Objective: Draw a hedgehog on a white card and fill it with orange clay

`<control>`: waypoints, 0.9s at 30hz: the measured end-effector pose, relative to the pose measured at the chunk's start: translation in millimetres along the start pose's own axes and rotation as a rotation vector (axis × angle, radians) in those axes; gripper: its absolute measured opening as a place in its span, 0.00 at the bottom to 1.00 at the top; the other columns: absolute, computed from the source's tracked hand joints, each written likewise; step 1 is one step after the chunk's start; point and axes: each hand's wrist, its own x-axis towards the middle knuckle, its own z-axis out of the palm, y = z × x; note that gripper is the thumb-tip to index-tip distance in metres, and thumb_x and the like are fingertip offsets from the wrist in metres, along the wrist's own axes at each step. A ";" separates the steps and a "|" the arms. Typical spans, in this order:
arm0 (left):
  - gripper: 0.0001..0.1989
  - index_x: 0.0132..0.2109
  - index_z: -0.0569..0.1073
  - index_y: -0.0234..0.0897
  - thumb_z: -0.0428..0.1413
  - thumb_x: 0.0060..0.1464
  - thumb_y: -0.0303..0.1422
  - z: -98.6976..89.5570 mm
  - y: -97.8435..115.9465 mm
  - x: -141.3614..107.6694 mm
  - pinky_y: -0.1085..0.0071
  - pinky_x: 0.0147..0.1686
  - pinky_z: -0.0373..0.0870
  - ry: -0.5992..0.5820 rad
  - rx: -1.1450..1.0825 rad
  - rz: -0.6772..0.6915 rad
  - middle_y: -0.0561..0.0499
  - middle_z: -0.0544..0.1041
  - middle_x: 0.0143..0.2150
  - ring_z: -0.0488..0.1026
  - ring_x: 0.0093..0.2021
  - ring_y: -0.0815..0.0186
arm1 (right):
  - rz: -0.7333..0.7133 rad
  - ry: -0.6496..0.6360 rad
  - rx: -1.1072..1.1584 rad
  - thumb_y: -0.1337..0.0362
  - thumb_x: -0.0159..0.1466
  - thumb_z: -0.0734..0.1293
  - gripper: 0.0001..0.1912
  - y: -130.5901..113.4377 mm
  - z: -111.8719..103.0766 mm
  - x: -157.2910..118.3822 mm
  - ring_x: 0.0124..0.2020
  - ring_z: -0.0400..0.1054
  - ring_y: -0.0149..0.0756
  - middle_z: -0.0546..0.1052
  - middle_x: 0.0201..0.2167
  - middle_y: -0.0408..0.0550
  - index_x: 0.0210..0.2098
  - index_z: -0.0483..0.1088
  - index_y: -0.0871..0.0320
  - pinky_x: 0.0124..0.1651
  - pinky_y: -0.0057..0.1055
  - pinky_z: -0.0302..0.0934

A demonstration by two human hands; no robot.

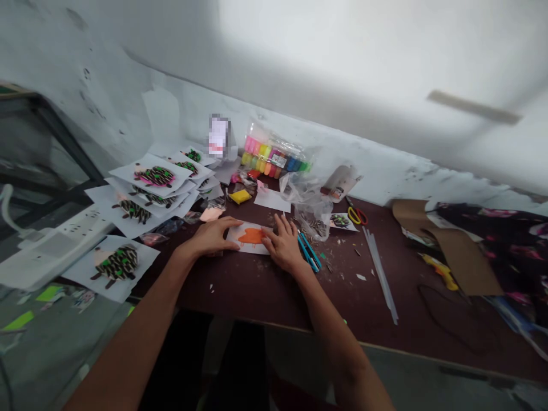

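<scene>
A white card [240, 246] lies on the dark table, with a flat orange hedgehog-like shape [252, 236], apparently modelling clay, on it. My left hand [213, 235] grips the card's left side, thumb at the lower corner and fingers at the upper edge. On the card's right side rests my right hand [283, 242], fingers spread and fingertips touching the orange shape's right end. Just right of this hand lies a turquoise tool [309, 251], perhaps a cutter. Beyond the card are a blank white paper [273, 201] and a yellow packet [240, 196].
Papers with finished hedgehog figures [154, 176] are stacked at left, beside a white power strip [55, 245]. Coloured clay packs [274, 157] lean against the wall. Rightward are a plastic bag [314, 214], scissors [357, 215], glue sticks [381, 277] and a yellow glue gun [440, 270].
</scene>
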 end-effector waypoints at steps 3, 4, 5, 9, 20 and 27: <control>0.36 0.62 0.70 0.46 0.62 0.45 0.46 0.2 0.0 -0.3 0.63 0.59 0.65 0.006 0.004 -0.004 0.51 0.70 0.64 0.66 0.63 0.52 | -0.008 0.004 -0.009 0.53 0.70 0.61 0.19 -0.4 -0.8 -2.5 0.72 0.44 0.52 0.56 0.70 0.52 0.57 0.73 0.48 0.68 0.55 0.41; 0.36 0.62 0.70 0.46 0.63 0.44 0.46 0.3 0.0 -0.5 0.63 0.59 0.65 0.010 0.006 -0.008 0.51 0.70 0.64 0.66 0.64 0.51 | -0.014 -0.004 -0.012 0.53 0.70 0.61 0.19 -0.6 -1.3 -3.3 0.72 0.44 0.53 0.56 0.70 0.53 0.56 0.73 0.48 0.68 0.55 0.40; 0.36 0.62 0.70 0.45 0.63 0.44 0.46 0.4 0.0 -0.7 0.63 0.59 0.65 0.013 0.007 -0.010 0.50 0.70 0.64 0.65 0.64 0.51 | -0.017 -0.009 -0.015 0.53 0.70 0.61 0.19 -0.9 -1.9 -4.0 0.72 0.44 0.53 0.56 0.70 0.53 0.56 0.73 0.48 0.68 0.55 0.40; 0.36 0.62 0.71 0.43 0.63 0.45 0.47 0.5 -0.4 -0.9 0.65 0.58 0.65 0.018 0.009 0.003 0.50 0.70 0.64 0.65 0.64 0.52 | -0.013 0.000 -0.024 0.54 0.70 0.62 0.21 -2.4 -3.0 -6.1 0.72 0.43 0.53 0.54 0.71 0.56 0.60 0.70 0.50 0.69 0.54 0.40; 0.36 0.61 0.71 0.44 0.62 0.45 0.47 -1.4 -0.5 0.3 0.64 0.59 0.65 -0.009 0.002 0.015 0.49 0.70 0.64 0.67 0.62 0.53 | -0.054 0.021 0.009 0.55 0.71 0.61 0.18 2.2 -11.2 -7.9 0.72 0.43 0.52 0.53 0.72 0.49 0.57 0.72 0.44 0.69 0.54 0.39; 0.35 0.60 0.72 0.45 0.62 0.45 0.48 -1.3 -2.1 0.8 0.64 0.57 0.67 -0.013 0.025 0.014 0.51 0.69 0.64 0.69 0.60 0.52 | -0.215 -0.035 0.008 0.53 0.69 0.64 0.18 6.6 -16.8 -15.0 0.73 0.41 0.50 0.52 0.72 0.47 0.57 0.72 0.43 0.69 0.54 0.39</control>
